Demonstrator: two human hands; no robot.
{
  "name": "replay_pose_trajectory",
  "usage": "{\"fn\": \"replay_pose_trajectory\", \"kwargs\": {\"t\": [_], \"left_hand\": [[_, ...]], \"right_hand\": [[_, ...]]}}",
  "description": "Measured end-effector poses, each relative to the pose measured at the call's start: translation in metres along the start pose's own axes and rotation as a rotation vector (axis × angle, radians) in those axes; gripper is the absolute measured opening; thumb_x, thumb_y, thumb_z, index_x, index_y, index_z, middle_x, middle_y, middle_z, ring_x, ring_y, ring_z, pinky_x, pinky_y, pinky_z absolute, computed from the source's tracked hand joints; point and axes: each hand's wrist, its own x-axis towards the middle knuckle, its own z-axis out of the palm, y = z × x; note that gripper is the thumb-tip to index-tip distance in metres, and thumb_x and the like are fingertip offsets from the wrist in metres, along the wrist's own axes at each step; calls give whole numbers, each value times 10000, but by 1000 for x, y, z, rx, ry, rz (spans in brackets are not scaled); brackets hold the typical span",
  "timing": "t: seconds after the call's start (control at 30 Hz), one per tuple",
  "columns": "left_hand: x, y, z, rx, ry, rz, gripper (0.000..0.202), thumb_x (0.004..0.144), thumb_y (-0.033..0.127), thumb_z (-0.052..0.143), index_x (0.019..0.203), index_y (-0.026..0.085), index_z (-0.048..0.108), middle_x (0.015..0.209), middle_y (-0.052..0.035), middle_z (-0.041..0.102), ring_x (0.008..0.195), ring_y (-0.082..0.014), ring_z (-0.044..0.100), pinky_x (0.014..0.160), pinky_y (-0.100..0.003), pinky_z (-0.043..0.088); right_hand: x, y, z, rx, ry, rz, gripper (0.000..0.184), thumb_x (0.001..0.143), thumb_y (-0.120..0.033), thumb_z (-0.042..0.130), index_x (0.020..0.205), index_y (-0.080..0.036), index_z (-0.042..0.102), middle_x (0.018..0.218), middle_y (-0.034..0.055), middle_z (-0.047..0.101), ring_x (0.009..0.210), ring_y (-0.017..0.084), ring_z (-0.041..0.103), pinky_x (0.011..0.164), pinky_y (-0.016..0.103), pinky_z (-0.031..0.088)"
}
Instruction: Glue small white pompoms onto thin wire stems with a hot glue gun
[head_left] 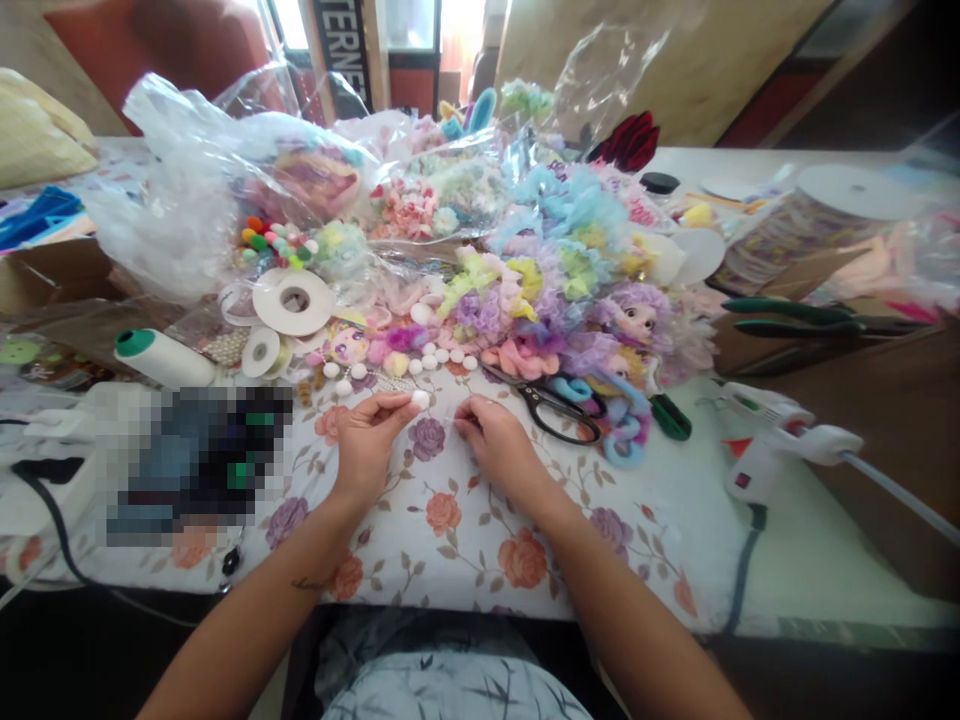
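My left hand (369,440) rests on the floral tablecloth (450,540) and pinches a small white pom-pom (421,399) between thumb and fingertips. My right hand (495,440) lies just to its right with the fingers pinched together near the pom-pom; what they hold is too thin to make out. A row of loose white pom-poms (435,358) sits a little beyond both hands. Black-handled scissors (551,405) lie right of my right hand.
A pile of pastel fabric flowers and a small doll (637,318) fills the table's middle. Ribbon rolls (294,300), a white thread cone (161,357) and plastic bags (187,190) stand at the left. A white glue gun (772,440) and green pliers (802,318) lie at the right.
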Motion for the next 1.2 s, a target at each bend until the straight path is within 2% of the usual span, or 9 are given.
{"fn": "replay_pose_trajectory", "kwargs": {"t": [0.13, 0.33, 0.53, 0.63, 0.77, 1.2], "left_hand": [[0, 0, 0, -12, -6, -4, 155, 613, 203, 826, 750, 191, 755, 777, -12, 730, 766, -133, 654, 772, -286, 536], [-1, -1, 2, 0, -14, -10, 159, 612, 222, 828, 748, 189, 752, 778, -19, 725, 771, -147, 655, 765, -298, 540], [-2, -1, 3, 3, -44, 14, 156, 617, 238, 829, 746, 196, 751, 771, -19, 720, 760, -146, 649, 750, -293, 535], [-3, 0, 4, 17, -57, 36, 138, 627, 232, 823, 741, 197, 753, 769, -19, 717, 754, -148, 645, 738, -291, 535], [-6, 3, 6, 30, -78, 47, 114, 639, 228, 816, 728, 194, 753, 795, -25, 710, 781, -157, 648, 755, -295, 530], [-9, 4, 6, 96, -102, 103, 86, 666, 222, 799, 740, 200, 760, 844, -33, 689, 808, -156, 636, 750, -282, 524]], "right_hand": [[-4, -4, -2, 183, 55, 44, 97, 836, -187, 603, 877, -205, 689, 801, 21, 722, 705, 175, 657, 676, 284, 487], [-5, -9, -3, 166, 131, 40, 108, 841, -200, 603, 824, -202, 710, 744, 21, 725, 669, 174, 656, 686, 287, 495], [-8, -24, 1, 265, 210, 4, 82, 837, -231, 617, 791, -214, 683, 774, 17, 707, 711, 166, 643, 689, 288, 513], [-10, -28, 5, 337, 261, -2, 69, 831, -222, 608, 787, -215, 660, 854, 37, 703, 797, 177, 662, 736, 302, 547], [-12, -29, 9, 397, 238, 34, 74, 830, -222, 596, 760, -217, 619, 934, 53, 721, 843, 188, 685, 790, 338, 570], [-10, -28, 13, 362, 266, 46, 90, 807, -183, 594, 724, -212, 616, 888, 43, 721, 807, 176, 681, 757, 322, 565]]}}
